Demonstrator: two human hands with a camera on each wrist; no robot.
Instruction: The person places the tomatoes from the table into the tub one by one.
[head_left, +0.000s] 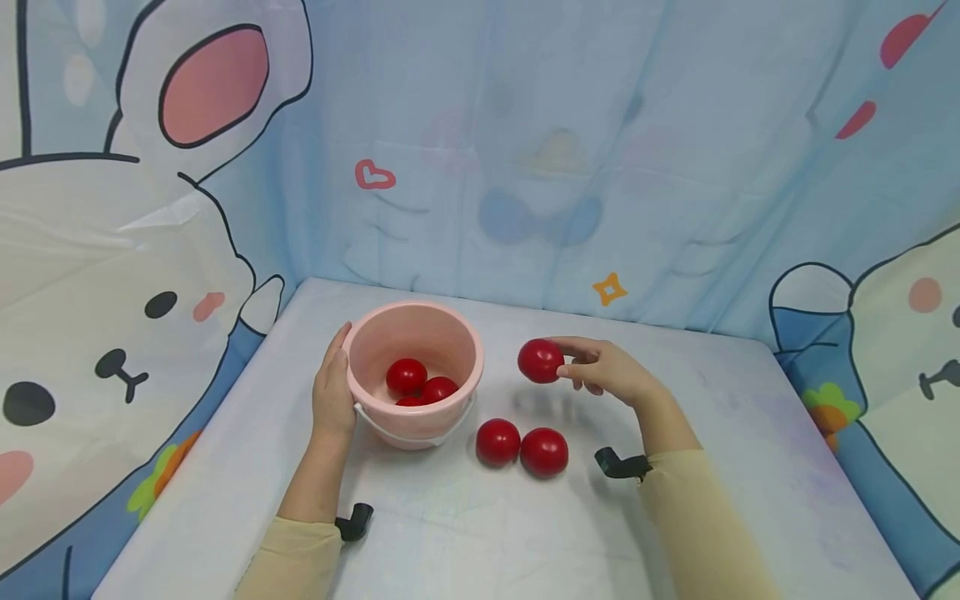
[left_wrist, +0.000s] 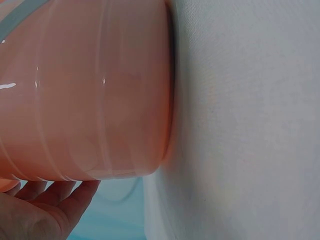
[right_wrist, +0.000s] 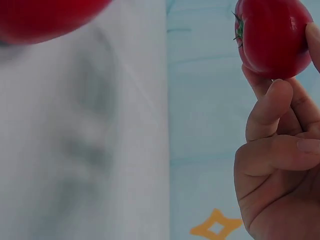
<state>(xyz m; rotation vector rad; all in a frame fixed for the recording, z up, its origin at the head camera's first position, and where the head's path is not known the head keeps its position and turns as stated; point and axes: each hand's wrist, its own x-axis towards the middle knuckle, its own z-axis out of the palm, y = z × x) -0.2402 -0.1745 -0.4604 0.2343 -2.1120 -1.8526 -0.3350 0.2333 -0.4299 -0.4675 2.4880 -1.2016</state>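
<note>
A pink bucket [head_left: 416, 425] with a white handle stands on the table, several red tomatoes [head_left: 407, 377] lying inside it. My left hand [head_left: 333, 392] rests against the bucket's left side, its fingers laid along the wall; the left wrist view shows those fingertips [left_wrist: 80, 195] touching the pink wall [left_wrist: 100, 100]. To the right of the bucket, my right hand [head_left: 611, 371] pinches a tomato [head_left: 540, 361] between thumb and fingers, raised above the table. Its green stem end shows on the held tomato [right_wrist: 272, 37] in the right wrist view.
Two more tomatoes, a left one [head_left: 497, 442] and a right one [head_left: 544, 452], sit side by side on the white table [head_left: 465, 533], in front of the raised tomato. A blue cartoon-printed curtain [head_left: 480, 150] hangs behind the table's back edge and along both sides.
</note>
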